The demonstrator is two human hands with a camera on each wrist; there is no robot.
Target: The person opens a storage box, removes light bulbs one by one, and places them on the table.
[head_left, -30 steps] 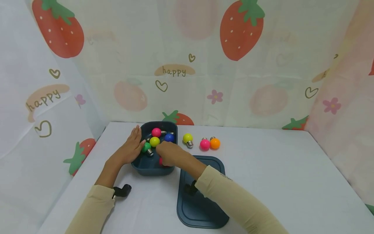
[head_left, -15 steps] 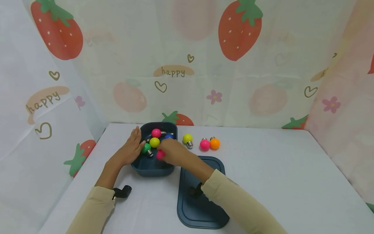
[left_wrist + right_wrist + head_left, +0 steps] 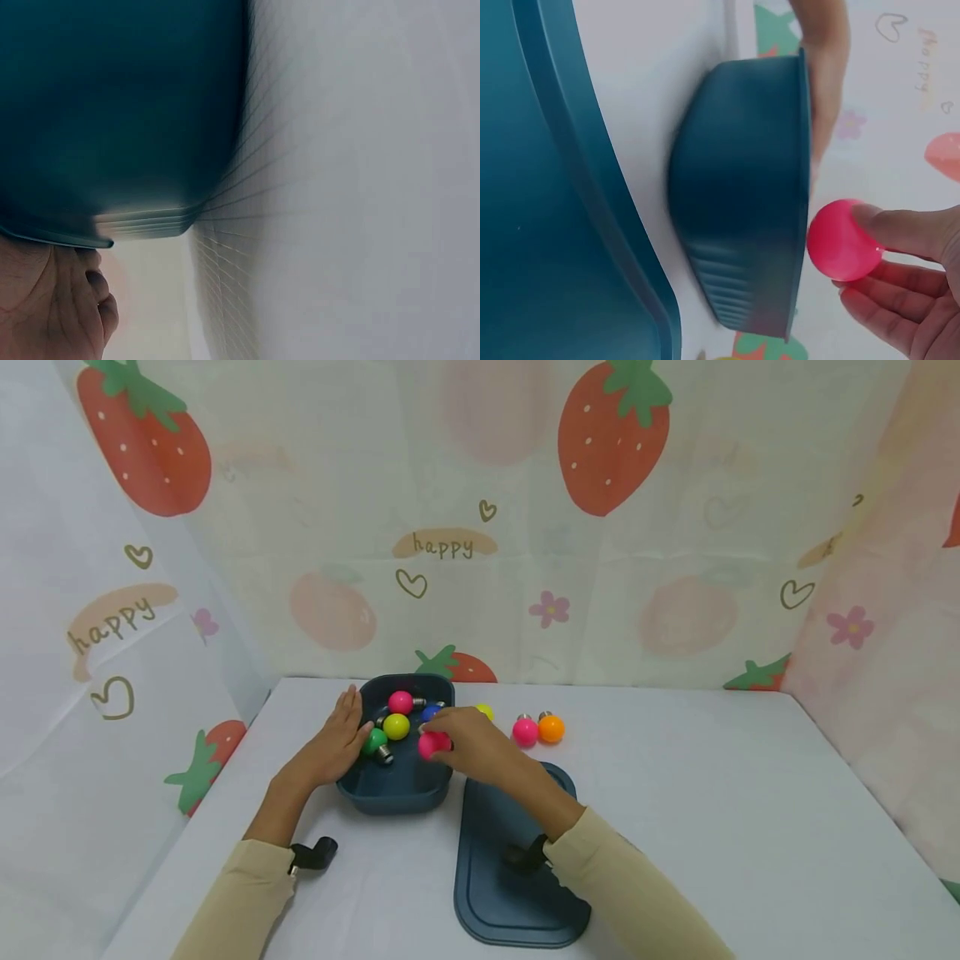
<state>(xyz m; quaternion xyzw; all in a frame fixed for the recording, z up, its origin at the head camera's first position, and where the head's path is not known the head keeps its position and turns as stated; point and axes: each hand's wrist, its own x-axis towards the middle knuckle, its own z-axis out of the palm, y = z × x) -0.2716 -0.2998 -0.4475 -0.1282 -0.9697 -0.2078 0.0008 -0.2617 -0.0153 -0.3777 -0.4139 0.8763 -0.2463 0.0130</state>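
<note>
In the head view, my right hand [image 3: 480, 747] pinches a pink light bulb [image 3: 432, 744] over the right part of a dark blue plastic box [image 3: 393, 802]. The right wrist view shows that bulb's round pink globe [image 3: 845, 240] between thumb and fingers, just above the box rim; its metal base is mostly hidden. My left hand [image 3: 333, 747] rests along the left rim, fingers straight. Inside the box lie another pink bulb [image 3: 401, 702], a yellow bulb [image 3: 396, 727], a green bulb [image 3: 373, 742] and a blue bulb [image 3: 431, 712], partly covered by the right hand.
A dark blue lid [image 3: 510, 885] lies flat below the right forearm. Right of the box are a half-hidden yellow bulb [image 3: 486, 712], a pink bulb [image 3: 525, 732] and an orange bulb [image 3: 551, 728]. Printed cloth walls surround the white table [image 3: 712, 827].
My right hand has lifted the pink bulb from low in the box and moved it up and to the right, now partly covering the outside yellow bulb. The left hand stays in place.
</note>
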